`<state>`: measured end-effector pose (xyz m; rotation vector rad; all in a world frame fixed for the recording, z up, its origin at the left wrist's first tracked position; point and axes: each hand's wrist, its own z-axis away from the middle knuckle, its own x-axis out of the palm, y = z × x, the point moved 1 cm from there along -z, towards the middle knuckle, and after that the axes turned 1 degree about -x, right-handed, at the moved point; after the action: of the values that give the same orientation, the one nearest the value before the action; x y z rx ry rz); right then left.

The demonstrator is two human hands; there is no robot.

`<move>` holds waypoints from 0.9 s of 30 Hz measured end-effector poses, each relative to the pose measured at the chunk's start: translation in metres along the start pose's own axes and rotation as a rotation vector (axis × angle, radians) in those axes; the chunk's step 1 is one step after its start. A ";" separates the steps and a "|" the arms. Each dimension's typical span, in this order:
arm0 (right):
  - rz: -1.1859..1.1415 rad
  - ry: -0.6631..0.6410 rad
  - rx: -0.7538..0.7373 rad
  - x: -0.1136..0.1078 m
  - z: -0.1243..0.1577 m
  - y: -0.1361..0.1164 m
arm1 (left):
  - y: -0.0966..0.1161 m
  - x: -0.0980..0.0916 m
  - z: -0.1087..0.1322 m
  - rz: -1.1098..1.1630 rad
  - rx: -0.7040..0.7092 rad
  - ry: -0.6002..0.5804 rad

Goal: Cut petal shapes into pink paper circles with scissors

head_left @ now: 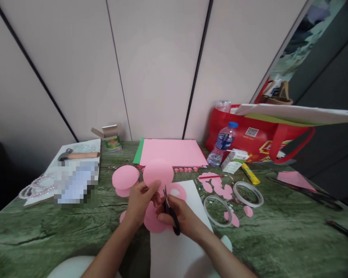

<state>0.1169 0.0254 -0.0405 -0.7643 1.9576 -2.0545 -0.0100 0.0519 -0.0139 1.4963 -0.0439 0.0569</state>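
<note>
Pinched between the fingers of my left hand point(143, 199) is a round pink paper disc point(159, 172), held up over the table. My right hand point(181, 216) grips small black-handled scissors point(171, 212), their blades pointing up at the disc's lower right edge. Whether the blades touch the paper I cannot tell. Below both hands, more pink circles point(155, 222) and a pink ring point(178, 190) lie partly on a white sheet point(176, 251). Left of my hands sits a stack of pink discs point(125, 176).
Pink sheets point(174, 151) lie at the back. To the right are tape rolls point(219, 210), petal-shaped paper pieces point(219, 190), a pencil point(211, 177), a water bottle point(222, 144) and a red bag point(249, 131). A hammer point(81, 155) and bead strings point(37, 187) rest at left.
</note>
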 end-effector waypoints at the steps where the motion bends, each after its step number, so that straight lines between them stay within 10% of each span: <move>1: -0.003 -0.001 -0.005 0.000 0.000 0.000 | 0.000 0.001 0.001 0.004 0.005 0.021; 27: -0.142 0.053 -0.026 0.010 -0.006 -0.009 | -0.006 -0.007 0.006 -0.310 -0.020 0.037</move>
<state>0.1073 0.0264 -0.0289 -0.8867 2.0152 -2.1540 -0.0168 0.0455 -0.0199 1.4660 0.2164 -0.1657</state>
